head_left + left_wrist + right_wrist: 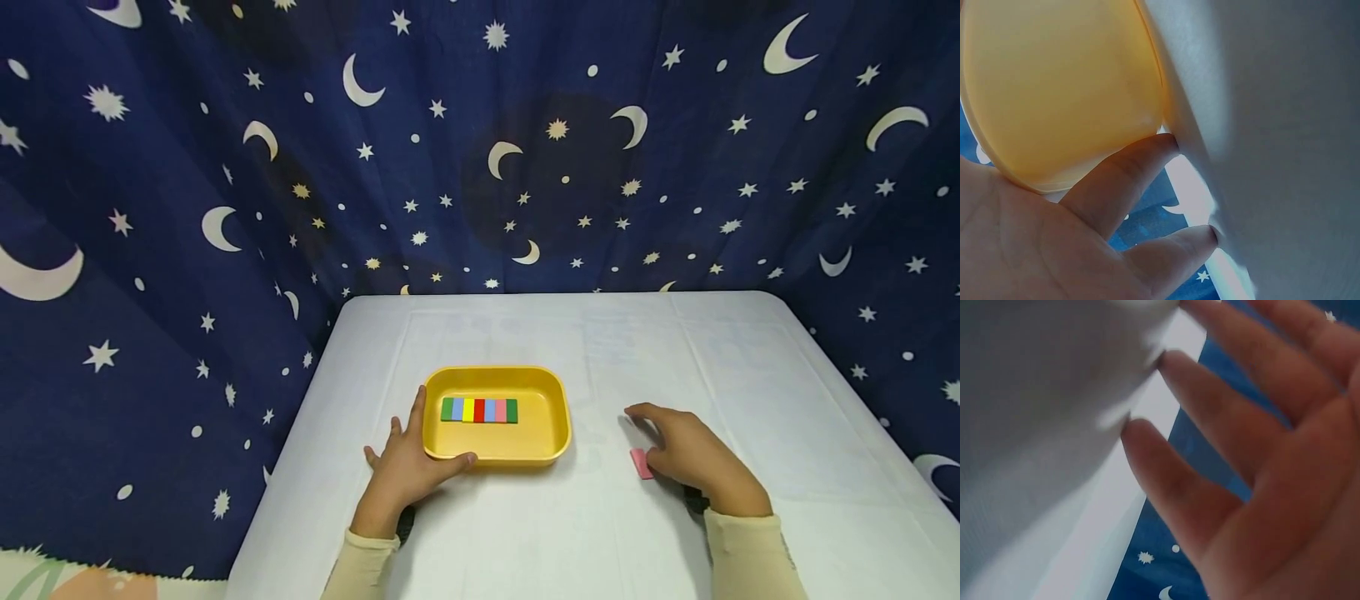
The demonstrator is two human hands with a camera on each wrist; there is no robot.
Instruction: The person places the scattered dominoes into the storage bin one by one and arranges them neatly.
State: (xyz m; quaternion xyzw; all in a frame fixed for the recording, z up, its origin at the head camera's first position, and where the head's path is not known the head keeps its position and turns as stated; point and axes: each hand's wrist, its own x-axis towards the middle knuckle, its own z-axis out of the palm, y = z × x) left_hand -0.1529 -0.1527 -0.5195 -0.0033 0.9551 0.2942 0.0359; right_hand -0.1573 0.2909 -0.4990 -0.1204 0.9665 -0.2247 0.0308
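A yellow tray [536, 450] stands on the table, with a side-by-side row of coloured tiles [479, 411] in it: green, light blue, yellow, red, light blue, pink and green. My left hand [408, 468] rests at the tray's front left corner, its thumb along the front rim and a finger against the left side. The left wrist view shows the tray's outer wall beside spread fingers. Over to the right, a single pink tile [641, 464] lies on the table. My right hand [693, 450] is over the table beside it, thumb close to the tile and fingers reaching forward; contact is unclear.
White cloth covers the table [600, 533]. Behind it and along both sides hangs a dark blue curtain [465, 167] with moons and stars. Another patterned cloth [112, 583] shows at the lower left.
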